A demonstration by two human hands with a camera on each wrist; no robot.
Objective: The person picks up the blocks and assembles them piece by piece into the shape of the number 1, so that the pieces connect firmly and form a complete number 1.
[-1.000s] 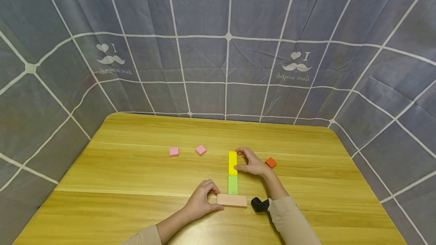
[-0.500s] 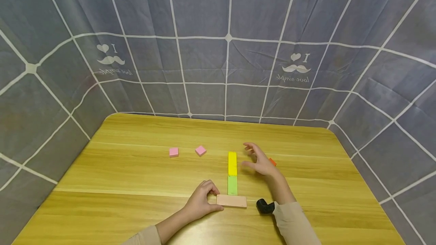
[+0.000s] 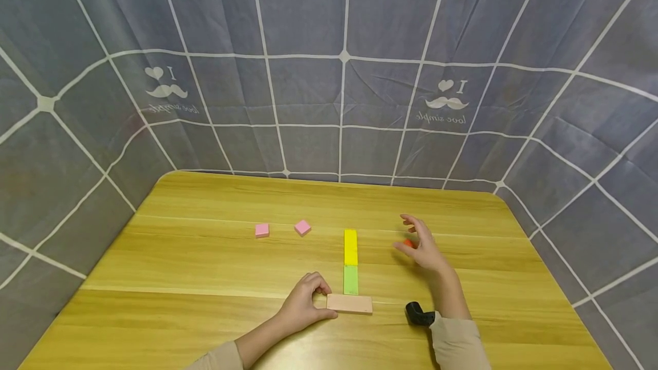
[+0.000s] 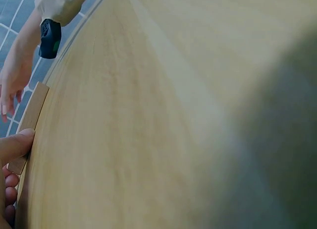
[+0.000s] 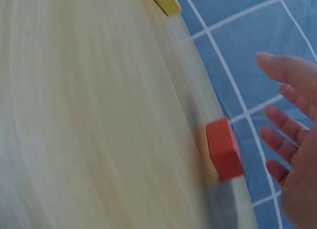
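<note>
My left hand [image 3: 304, 306] pinches the left end of a flat beige block [image 3: 352, 304], thumb on the near edge and fingers at the far one; the left wrist view shows the thumb [image 4: 20, 142] against it. A light green block [image 3: 351, 280] extends away from the beige one, and a yellow block [image 3: 350, 247] continues that line. To the right, my right hand [image 3: 429, 250] hovers with fingers spread and nothing in its grasp. Close to it lies a small red block [image 5: 224, 148], partly covered by the hand in the head view.
Two small pink blocks [image 3: 262, 230] lie at the back left of the wooden table [image 3: 205, 267]. A black wrist camera [image 3: 418, 314] sticks out from the right sleeve. Behind the table hangs a grey curtain [image 3: 308, 90] with white lines.
My right hand has left the yellow block and moved right, over to the red block. The left hand stays on the beige block, and the blocks have kept their places.
</note>
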